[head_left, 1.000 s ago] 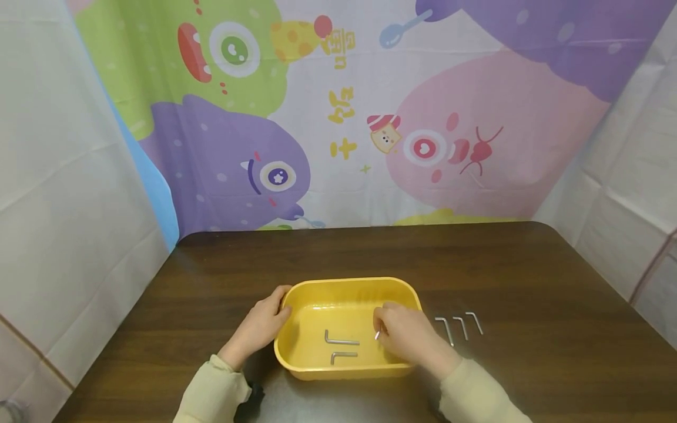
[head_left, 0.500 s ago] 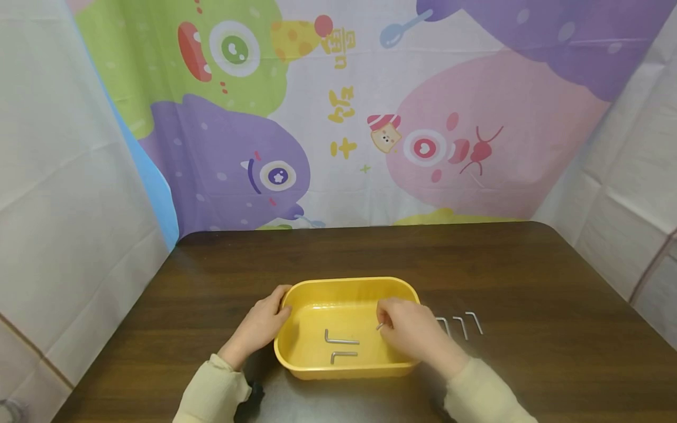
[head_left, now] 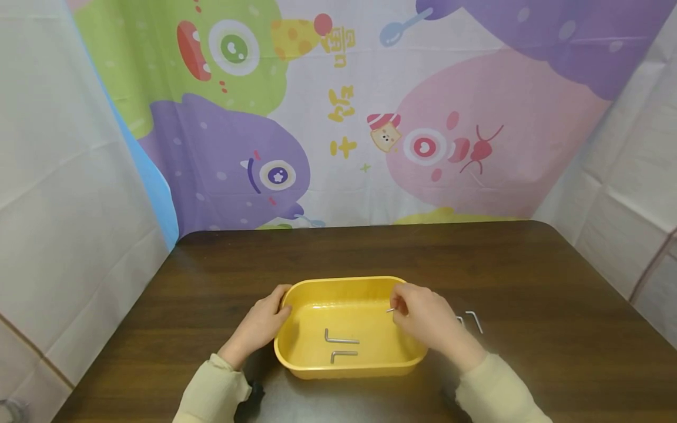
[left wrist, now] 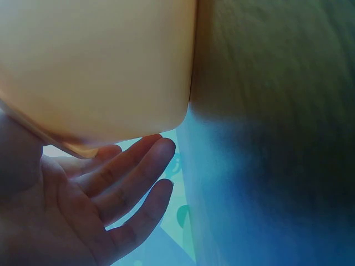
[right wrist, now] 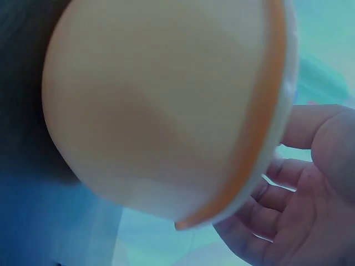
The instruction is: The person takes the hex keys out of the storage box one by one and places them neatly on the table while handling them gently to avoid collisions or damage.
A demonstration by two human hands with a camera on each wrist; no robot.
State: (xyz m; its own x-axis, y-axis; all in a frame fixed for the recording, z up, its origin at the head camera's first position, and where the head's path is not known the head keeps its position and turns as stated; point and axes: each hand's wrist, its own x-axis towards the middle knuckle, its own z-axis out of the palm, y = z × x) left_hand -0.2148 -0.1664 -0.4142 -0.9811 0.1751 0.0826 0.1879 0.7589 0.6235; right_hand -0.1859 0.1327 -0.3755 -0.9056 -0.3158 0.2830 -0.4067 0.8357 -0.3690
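Observation:
A yellow plastic tray (head_left: 351, 317) sits on the table, with two L-shaped metal hex keys on its floor: a longer one (head_left: 342, 341) behind and a shorter one (head_left: 345, 353) in front. My left hand (head_left: 259, 323) holds the tray's left end, thumb over the rim and fingers along the outer wall (left wrist: 100, 72). Over the right end, my right hand (head_left: 427, 314) pinches another hex key (head_left: 391, 310), of which only a short tip shows. The right wrist view has that hand (right wrist: 302, 205) just beyond the tray rim; the held key is hidden there.
Right of the tray a hex key (head_left: 475, 321) lies on the dark wooden table (head_left: 550, 329). Beside it another key (head_left: 461, 321) is mostly covered by my right hand. A cartoon-print curtain (head_left: 349, 176) hangs behind the table, with pale cloth on both sides.
My right hand has moved right and farther back, from over the tray floor to its right end, still pinching the hex key. The left hand and tray have stayed put.

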